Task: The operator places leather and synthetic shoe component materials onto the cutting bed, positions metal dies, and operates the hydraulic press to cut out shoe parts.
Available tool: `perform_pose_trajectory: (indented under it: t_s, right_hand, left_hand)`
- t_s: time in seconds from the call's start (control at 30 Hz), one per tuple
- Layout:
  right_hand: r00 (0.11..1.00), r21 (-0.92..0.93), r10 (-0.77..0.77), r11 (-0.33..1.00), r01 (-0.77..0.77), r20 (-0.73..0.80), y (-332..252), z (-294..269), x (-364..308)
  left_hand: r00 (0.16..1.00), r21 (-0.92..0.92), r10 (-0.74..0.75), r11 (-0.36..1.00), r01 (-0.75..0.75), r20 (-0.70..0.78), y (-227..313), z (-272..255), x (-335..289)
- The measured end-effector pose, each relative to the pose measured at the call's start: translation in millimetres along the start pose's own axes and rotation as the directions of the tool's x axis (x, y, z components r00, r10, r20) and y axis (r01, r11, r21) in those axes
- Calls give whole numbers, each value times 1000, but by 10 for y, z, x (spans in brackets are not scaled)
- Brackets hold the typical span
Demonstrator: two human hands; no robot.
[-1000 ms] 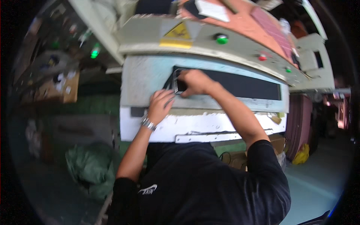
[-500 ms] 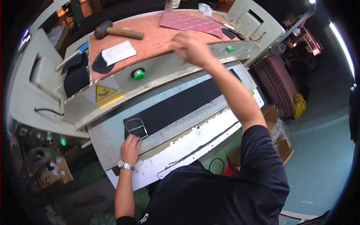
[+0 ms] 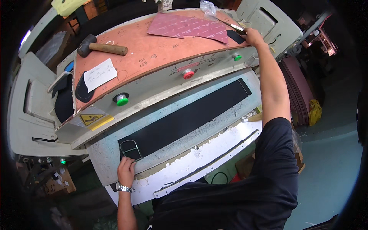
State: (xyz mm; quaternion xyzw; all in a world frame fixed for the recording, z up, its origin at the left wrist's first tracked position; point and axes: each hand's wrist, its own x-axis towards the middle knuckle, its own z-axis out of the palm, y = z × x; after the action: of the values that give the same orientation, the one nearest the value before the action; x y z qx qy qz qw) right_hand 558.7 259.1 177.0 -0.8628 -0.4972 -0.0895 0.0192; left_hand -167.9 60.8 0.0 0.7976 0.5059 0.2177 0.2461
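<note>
A long black strip of material lies slantwise on the pale blue machine bed. On its left end rests a metal-framed cutting die, rounded at one end, with a bar across it. My left hand, a watch on its wrist, pinches the die's near edge. Far to the right, my right hand reaches over the orange top board, its fingers closed at the near end of a long slim tool with a dark handle. The tool's exact kind is hard to make out.
A mallet, a white note and a maroon sheet lie on the orange board. Green and red buttons protrude from the machine front. Maroon sheets stand stacked at the right.
My right hand has moved right, from above the board's middle to the slim tool. My left hand stays at the die. The whole view has shifted.
</note>
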Motion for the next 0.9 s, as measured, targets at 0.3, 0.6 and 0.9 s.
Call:
perform_pose_trajectory:
  t_s: [0.3,0.6,0.9]
  right_hand:
    - [937,-323,-100,946,-14,-335,498,-1186,-1003]
    - [836,576,-495,765,289,237,-1077,-204,-4074]
    - [729,717,-589,669,197,349,-2205,718,-5592]
  left_hand:
    - [998,-33,46,998,-45,32,29,-44,13]
    - [997,-141,77,987,-76,6,-260,20,-15]
    - [995,-199,88,976,-94,-36,-441,102,-122]
